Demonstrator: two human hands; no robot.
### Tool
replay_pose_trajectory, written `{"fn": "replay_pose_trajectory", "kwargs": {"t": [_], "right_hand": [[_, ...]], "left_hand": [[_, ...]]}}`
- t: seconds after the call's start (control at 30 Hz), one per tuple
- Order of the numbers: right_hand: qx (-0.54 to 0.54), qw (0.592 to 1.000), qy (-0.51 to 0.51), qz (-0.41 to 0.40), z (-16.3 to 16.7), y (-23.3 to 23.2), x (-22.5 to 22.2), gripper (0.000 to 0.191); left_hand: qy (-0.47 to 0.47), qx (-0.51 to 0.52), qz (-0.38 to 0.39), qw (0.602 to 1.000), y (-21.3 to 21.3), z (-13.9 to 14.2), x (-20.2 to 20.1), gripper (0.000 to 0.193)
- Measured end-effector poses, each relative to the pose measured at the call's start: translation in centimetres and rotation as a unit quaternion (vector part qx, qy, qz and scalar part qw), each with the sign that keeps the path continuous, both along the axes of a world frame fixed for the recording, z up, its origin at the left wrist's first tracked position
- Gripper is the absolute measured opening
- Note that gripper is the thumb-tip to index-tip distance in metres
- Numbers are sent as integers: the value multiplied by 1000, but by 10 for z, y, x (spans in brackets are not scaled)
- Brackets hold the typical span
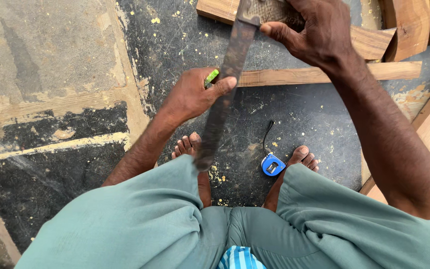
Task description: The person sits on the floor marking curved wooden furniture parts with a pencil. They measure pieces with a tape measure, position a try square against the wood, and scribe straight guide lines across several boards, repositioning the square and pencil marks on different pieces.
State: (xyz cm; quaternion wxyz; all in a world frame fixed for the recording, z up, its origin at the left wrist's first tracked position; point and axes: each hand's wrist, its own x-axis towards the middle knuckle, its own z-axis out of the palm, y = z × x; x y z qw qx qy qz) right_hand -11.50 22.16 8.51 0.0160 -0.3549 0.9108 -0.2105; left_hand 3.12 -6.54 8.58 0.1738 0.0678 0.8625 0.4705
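floor (51,50): dark, scuffed and speckled with pale sawdust chips, with bare grey patches along its left edge; it carries everything here.
trousers (140,219): grey-green cloth over both bent knees, filling the near edge of the view.
wood pieces (404,25): several thick brown blocks lie at the far right corner of the floor.
wooden strip (324,74): a thin, pale length lying flat across the floor, just beyond the left hand.
saw blade (225,84): long, dark and rusty, blurred; it slants from the wooden handle at the far edge down toward the left foot.
right hand (314,30): its grip is closed around the saw's handle at the far edge.
left hand (195,94): thumb pressed against the blade's flat side, fingers curled on a small green pencil (211,76).
feet (304,157): bare, planted apart on the floor.
tape measure (272,164): small, blue, with a black cord, lying between the feet, just beside the right one.
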Motion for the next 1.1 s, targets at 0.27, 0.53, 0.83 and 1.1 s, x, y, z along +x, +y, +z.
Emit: {"fn": "replay_pose_trajectory", "kwargs": {"t": [0.27,0.53,0.83,1.1], "right_hand": [[178,977,-111,43,-21,38,47,88],[166,964,208,-10,-85,60,134,41],[40,994,-29,-102,-71,59,131,37],[39,992,98,-63,3,33,102,100]], "left_hand": [[42,57,152,986,-41,21,-3,54],[22,98,163,982,-53,9,5,55],[6,110,131,985,-30,-8,2,56],[-52,175,84,980,-14,-6,-1,58]]}}
